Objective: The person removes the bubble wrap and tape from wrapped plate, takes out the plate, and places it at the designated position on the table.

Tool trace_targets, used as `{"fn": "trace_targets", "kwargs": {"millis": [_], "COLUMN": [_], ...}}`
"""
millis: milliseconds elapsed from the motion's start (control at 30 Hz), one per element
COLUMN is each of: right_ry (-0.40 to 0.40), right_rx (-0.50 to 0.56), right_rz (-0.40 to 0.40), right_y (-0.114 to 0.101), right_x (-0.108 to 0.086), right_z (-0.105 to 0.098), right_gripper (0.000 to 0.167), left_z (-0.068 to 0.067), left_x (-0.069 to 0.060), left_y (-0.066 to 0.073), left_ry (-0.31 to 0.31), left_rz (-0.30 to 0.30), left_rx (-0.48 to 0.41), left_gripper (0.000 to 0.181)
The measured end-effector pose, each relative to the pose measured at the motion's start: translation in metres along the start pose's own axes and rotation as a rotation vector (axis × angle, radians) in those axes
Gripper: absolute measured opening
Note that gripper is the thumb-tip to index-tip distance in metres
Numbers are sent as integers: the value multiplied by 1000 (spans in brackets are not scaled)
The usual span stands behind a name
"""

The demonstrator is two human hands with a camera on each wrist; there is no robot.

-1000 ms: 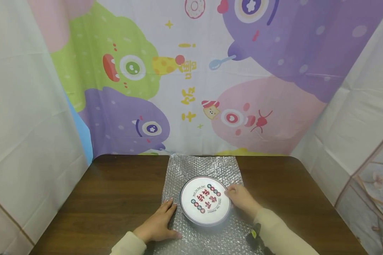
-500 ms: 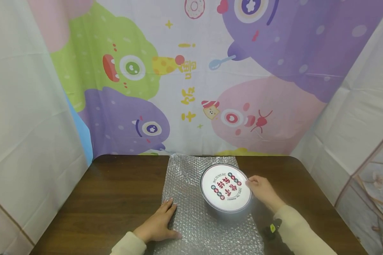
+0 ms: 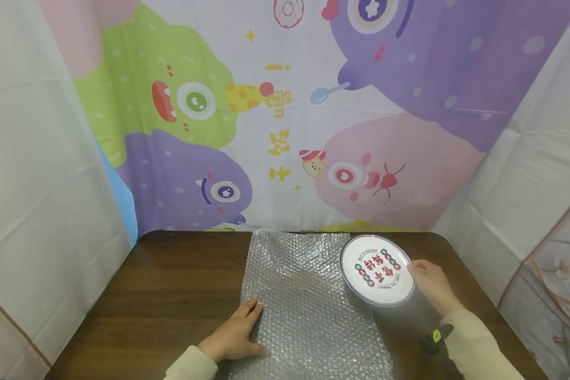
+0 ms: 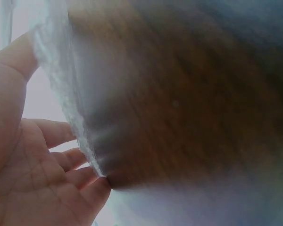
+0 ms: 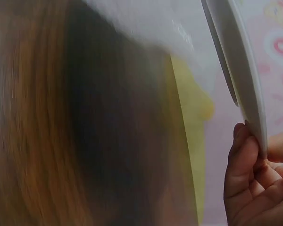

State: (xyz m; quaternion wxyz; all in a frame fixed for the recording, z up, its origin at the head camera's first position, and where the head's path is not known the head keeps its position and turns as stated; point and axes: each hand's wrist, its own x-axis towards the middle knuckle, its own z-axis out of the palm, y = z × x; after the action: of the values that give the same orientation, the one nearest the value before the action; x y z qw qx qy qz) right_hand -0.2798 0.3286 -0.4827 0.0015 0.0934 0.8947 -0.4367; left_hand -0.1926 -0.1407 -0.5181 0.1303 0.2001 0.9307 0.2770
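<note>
My right hand (image 3: pixel 429 282) pinches the right rim of a round white plate (image 3: pixel 377 293) printed with red characters and small coloured dots. The right wrist view shows the plate (image 5: pixel 247 70) edge-on, raised above the wooden table, with thumb and fingers on either side of its rim. A sheet of bubble wrap (image 3: pixel 304 306) lies lengthwise over the middle of the table. On its left edge rests my left hand (image 3: pixel 237 332), fingers spread. From the left wrist view, the fingertips of that hand (image 4: pixel 42 183) touch the bubble wrap's edge.
The dark brown wooden table (image 3: pixel 171 285) reaches back to a cartoon-printed cloth (image 3: pixel 275 211). Pale cloth panels hang at the left and right sides. A dark band with a green-yellow mark (image 3: pixel 437 336) sits by the right wrist.
My right hand has carried the plate rightward and slightly back, off the bubble wrap's middle to beyond its right edge. The left hand has stayed in place.
</note>
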Motion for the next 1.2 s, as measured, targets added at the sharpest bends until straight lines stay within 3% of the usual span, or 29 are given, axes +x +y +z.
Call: {"fn": "trace_targets", "kwargs": {"millis": [367,633,967,1200], "right_ry": [44,67,15,26], "right_rx": [-14,-7,-74,-159], "right_rz": [38,57,121,176], "right_y": [51,83,105,109], "right_x": [5,4,3,4], "right_z": [-32,-43,-53,-52], "right_gripper": [57,56,61,59], "left_z": [2,1,1,0], "left_x": [1,1,1,0], "left_y": [-1,-1,0,0], "left_ry": [-2,2,2,1], "left_rz": [-4,-3,0,0], "left_rx": [-4,5,6,9], "left_gripper": [109,109,108,108]}}
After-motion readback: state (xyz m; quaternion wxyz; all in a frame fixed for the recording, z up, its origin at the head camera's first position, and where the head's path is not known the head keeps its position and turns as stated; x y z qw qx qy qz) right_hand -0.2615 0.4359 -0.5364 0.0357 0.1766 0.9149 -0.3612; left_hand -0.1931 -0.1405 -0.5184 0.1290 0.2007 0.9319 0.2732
